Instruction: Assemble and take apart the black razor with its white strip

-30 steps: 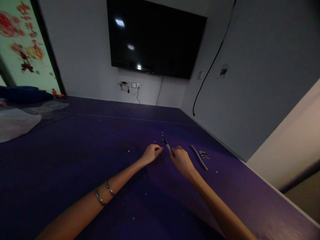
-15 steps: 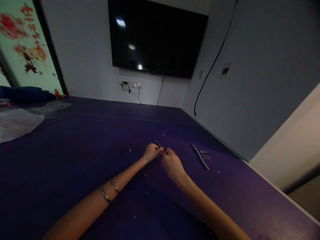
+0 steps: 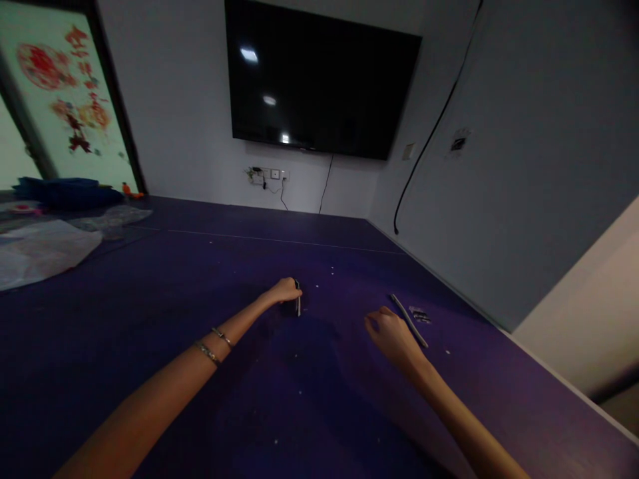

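My left hand (image 3: 283,291) is closed around a small black-and-silver tool (image 3: 298,305). Its dark end shows above the fingers and a thin pale strip sticks out below; its exact kind is hard to make out. Further right, my right hand (image 3: 392,332) hovers over the purple surface (image 3: 319,372) with fingers curled and thumb and forefinger close together. Anything between those fingertips is too small or hidden to see. Just beyond this hand lies a thin grey tube (image 3: 408,320), slightly bent, beside a small clear packet (image 3: 420,315) with dark pieces in it.
Tiny white bits (image 3: 332,271) are scattered on the surface. Clear and white plastic sheeting (image 3: 50,251) lies at the left, with a dark blue cloth bundle (image 3: 70,193) behind it. A black cable (image 3: 424,146) hangs along the right wall; a television (image 3: 319,80) hangs ahead.
My hands were together at the tool and have come apart. The left has moved left with the tool; the right has moved right, close to the grey tube. The view has shifted slightly.
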Motion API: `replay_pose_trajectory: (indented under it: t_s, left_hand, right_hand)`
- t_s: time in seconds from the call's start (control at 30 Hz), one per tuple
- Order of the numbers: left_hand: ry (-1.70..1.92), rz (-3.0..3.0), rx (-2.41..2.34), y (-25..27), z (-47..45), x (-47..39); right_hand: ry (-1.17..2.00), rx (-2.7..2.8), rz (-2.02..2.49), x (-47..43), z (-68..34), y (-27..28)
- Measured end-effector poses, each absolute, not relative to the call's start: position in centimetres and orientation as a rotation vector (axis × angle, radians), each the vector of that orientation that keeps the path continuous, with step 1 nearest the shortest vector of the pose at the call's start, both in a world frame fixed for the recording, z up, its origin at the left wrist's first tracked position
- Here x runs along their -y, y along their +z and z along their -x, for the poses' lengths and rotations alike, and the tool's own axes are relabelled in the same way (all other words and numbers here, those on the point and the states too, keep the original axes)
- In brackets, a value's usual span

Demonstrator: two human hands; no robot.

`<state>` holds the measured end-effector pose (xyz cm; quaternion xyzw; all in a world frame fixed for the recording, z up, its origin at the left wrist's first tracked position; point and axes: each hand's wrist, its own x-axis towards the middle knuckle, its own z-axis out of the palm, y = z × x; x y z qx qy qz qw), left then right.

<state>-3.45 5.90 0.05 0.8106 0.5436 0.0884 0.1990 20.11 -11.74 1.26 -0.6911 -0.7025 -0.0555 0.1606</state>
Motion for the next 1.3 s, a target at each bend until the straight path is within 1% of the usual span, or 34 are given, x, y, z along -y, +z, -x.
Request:
replay_pose_trajectory:
  t_s: [0.27,0.6,0.7,0.83,1.03,1.3]
  left_hand:
    - [0.180,-2.349,-1.547,-1.1,2.9,-7.8]
    - [0.285,-2.402,-1.557,-1.4,3.6,-6.4]
    - [0.327,-2.377,-1.573,-1.7,4.1,-5.1]
    - [0.288,-2.385,-1.636,-2.2,4.1,-3.6]
    - [0.252,-2.406,-1.655,-2.5,3.7,-3.0]
    - [0.292,-2.410,-1.617,-2.6,4.1,-3.1]
  right_hand:
    - [-0.170,1.965,2.052,12.0,-23.7,0.0]
    - [-0.164,1.863,2.176,11.6,-26.6,0.3]
    - [-0.113,1.774,2.305,11.2,-28.7,0.2]
    - [-0.041,1.705,2.438,10.4,-32.2,-0.8]
    - [0.172,1.807,2.388,9.6,-35.0,-3.3]
    - [0.132,1.902,2.400,9.0,-35.1,-3.7]
